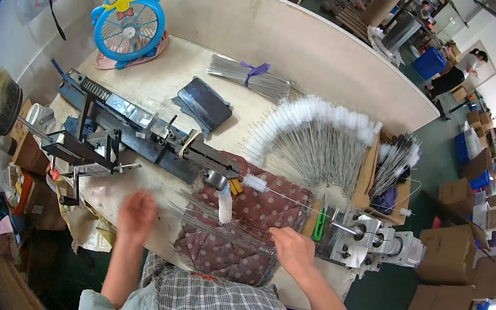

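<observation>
My right hand [292,250] is closed in a pinch at the right end of a loose bundle of thin metal wires [230,229]. That bundle lies on a brown dotted quilted cloth [225,260]. My left hand [137,212] hovers over the front of the table, left of the wires; motion smears its fingers. Beyond the hands, a white-bristled brush [255,182] sits at the end of a long metal machine rail [163,136]. Its thin stem runs right to a motor-driven spindle [356,230]. A white tube [224,206] hangs below a round metal part beside the brush.
Finished white brushes [319,134] fan out at the back right, next to a cardboard box [367,174] of more brushes. A green-handled tool [319,223] lies by the spindle. Behind are a tied wire bundle [250,79], a dark pouch [204,103] and a blue fan [128,29].
</observation>
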Tool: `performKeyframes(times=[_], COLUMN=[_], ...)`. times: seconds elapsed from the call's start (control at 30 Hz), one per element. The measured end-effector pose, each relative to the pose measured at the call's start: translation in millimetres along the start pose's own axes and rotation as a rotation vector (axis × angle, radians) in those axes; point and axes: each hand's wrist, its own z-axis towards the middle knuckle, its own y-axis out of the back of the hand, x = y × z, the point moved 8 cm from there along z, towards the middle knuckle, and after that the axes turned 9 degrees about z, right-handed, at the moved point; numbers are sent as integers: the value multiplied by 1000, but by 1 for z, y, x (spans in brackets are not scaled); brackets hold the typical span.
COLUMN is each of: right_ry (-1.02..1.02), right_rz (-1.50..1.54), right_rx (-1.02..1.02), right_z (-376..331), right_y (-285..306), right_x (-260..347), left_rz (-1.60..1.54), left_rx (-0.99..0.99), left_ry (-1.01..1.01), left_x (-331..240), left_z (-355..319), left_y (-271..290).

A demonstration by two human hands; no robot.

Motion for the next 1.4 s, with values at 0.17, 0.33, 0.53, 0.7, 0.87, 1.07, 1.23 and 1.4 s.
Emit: performKeyframes(times=[0.17, 0.33, 0.53, 0.7, 0.87, 1.07, 1.23, 1.4], right_ry=[45, -108, -95, -27, 21, -50, -67, -147], right_rz=[-19, -44, 8, -271, -388, 65, 122, 99], right_rx=[8, -59, -109, -8, -437, -393, -412, -209], right_z=[-11, -13, -5, -4, -11, 15, 26, 36], right_y=[9, 11, 11, 62, 170, 152, 133, 114], right_x=[0, -5, 1, 24, 10, -21, -38, -44], left_rz=[303, 511, -76, 335, 692, 1455, 1704, 1869], left_rx=[138, 128, 423, 347, 910, 902, 928, 847], left_ry=[134, 302, 509, 358, 523, -987, -1021, -1429], left_x=[63, 106, 15, 33, 69, 116, 164, 147], left_z=[-44, -64, -98, -103, -127, -103, -72, -57], left_y=[-154, -204, -255, -202, -243, -337, -347, -364])
